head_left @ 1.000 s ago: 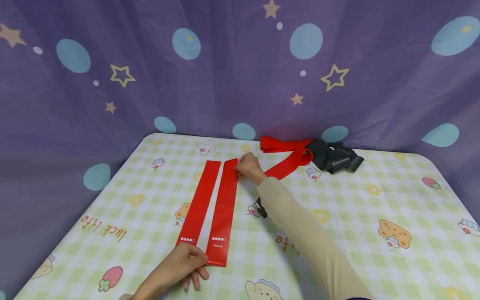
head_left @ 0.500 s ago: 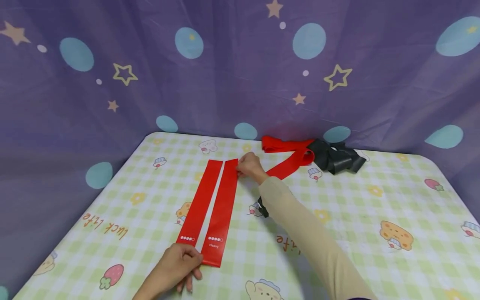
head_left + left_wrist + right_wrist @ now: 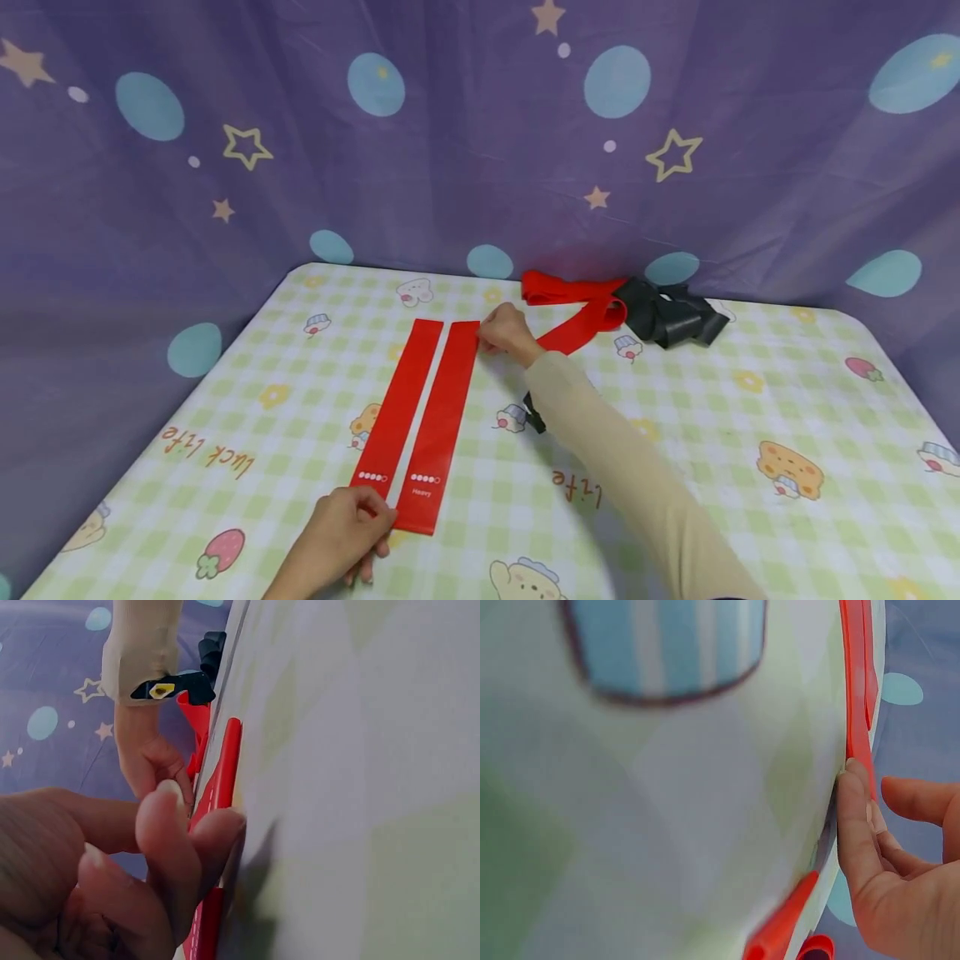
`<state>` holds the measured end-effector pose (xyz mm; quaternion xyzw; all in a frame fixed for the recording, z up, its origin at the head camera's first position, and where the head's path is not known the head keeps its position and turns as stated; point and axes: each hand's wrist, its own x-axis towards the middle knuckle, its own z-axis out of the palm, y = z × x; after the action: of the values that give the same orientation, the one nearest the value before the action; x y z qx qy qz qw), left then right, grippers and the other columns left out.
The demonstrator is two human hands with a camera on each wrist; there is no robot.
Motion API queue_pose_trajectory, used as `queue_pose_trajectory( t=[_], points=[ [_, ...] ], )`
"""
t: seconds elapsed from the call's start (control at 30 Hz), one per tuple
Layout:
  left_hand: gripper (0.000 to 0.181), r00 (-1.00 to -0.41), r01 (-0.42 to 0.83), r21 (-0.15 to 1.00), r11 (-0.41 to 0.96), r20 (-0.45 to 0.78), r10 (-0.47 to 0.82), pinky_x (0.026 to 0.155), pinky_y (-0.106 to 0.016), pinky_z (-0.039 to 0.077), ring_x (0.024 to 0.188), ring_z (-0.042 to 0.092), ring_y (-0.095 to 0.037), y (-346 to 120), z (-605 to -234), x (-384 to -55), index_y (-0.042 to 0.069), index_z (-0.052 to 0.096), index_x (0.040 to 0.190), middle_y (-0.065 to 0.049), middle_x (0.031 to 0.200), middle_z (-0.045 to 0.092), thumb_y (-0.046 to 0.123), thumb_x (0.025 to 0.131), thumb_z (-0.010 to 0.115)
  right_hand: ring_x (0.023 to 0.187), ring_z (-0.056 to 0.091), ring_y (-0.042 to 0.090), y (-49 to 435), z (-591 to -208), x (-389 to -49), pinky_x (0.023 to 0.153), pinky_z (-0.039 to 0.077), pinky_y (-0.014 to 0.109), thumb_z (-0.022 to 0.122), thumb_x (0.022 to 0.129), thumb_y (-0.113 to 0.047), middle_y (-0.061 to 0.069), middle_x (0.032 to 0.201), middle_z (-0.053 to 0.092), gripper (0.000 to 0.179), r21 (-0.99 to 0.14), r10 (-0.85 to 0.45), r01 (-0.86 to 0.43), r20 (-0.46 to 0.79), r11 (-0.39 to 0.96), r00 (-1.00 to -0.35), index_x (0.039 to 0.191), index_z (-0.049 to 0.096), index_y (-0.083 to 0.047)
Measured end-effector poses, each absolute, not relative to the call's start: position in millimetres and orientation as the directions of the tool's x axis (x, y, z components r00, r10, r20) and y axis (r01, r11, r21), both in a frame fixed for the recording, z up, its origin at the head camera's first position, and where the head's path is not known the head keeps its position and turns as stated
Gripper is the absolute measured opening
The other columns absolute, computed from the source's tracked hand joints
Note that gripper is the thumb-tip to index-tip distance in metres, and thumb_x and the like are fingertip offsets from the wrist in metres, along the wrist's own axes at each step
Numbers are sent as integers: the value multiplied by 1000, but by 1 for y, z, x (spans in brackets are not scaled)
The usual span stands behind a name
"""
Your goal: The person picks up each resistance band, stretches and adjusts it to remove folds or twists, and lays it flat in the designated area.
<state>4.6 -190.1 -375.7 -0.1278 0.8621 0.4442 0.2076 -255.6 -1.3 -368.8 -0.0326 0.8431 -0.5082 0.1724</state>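
Two flat red resistance bands lie side by side on the table, running away from me. The left one (image 3: 397, 398) has a row of white dots; the right one (image 3: 438, 425) has dots and the word "Heavy". My left hand (image 3: 337, 529) pinches the near left corner of the "Heavy" band and partly covers the left band's near end. My right hand (image 3: 508, 332) pinches that same band at its far right corner. In the right wrist view, the right fingertips (image 3: 847, 784) sit right at the red edge. The gap between the bands narrows toward the far end.
At the back of the table, a loose red band (image 3: 581, 325) and a bunched black band (image 3: 671, 315) lie together to the right of my right hand. A checked cartoon tablecloth (image 3: 712, 400) covers the table. A purple curtain (image 3: 487, 167) hangs along the back edge.
The near end of the "Heavy" band has shifted left with my left hand, closer to the other band. Its far end has moved slightly right with my right hand, and the raised corner looks flatter.
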Motion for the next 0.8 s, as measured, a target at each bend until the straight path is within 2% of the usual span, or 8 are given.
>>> queue_pose_trajectory(
  t=[0.13, 0.23, 0.43, 0.6, 0.7, 0.8],
  points=[
    [14, -898, -373, 700, 609, -439, -45, 40, -23, 42, 39, 52, -13, -188, -375, 3, 4, 58, 85, -2, 58, 62, 17, 89, 61, 57, 59, 19, 7, -367, -257, 63, 58, 32, 54, 85, -4, 10, 65, 61, 17, -880, -237, 111, -243, 462, -941, 82, 66, 8],
    [12, -908, -347, 694, 630, -416, -42, 43, -22, 40, 40, 53, -14, -186, -373, 1, 5, 59, 86, -1, 59, 61, 17, 89, 62, 54, 57, 18, 14, -365, -259, 60, 57, 32, 54, 83, -3, 9, 61, 58, 15, -883, -242, 115, -247, 456, -938, 78, 64, 7],
    [10, -951, -238, 754, 612, -308, 9, 48, -24, 43, 43, 55, -17, -183, -367, -9, 4, 60, 85, -3, 60, 62, 13, 90, 60, 52, 57, 16, 23, -361, -259, 59, 57, 31, 57, 85, -4, 11, 62, 60, 10, -880, -237, 120, -252, 460, -938, 83, 63, 3],
    [8, -969, -174, 780, 602, -243, 35, 45, -26, 47, 48, 57, -18, -180, -360, -20, 3, 62, 86, -4, 65, 63, 10, 89, 59, 61, 62, 20, 29, -359, -256, 60, 56, 28, 61, 87, -8, 14, 72, 66, 12, -841, -235, 80, -239, 535, -942, 90, 63, 3],
    [8, -978, -137, 782, 609, -206, 45, 46, -26, 46, 50, 58, -18, -178, -357, -26, 2, 62, 86, -4, 67, 64, 8, 88, 58, 68, 62, 22, 33, -358, -253, 61, 55, 27, 66, 85, -11, 11, 80, 65, 14, -813, -233, 65, -241, 578, -942, 93, 62, 1],
    [7, -985, -90, 787, 610, -161, 62, 49, -24, 47, 52, 59, -16, -176, -356, -33, 1, 63, 86, -5, 69, 65, 7, 88, 59, 69, 60, 23, 37, -357, -249, 60, 54, 26, 70, 83, -14, 9, 83, 62, 19, -790, -236, 41, -231, 611, -944, 94, 61, -1]
  ],
)
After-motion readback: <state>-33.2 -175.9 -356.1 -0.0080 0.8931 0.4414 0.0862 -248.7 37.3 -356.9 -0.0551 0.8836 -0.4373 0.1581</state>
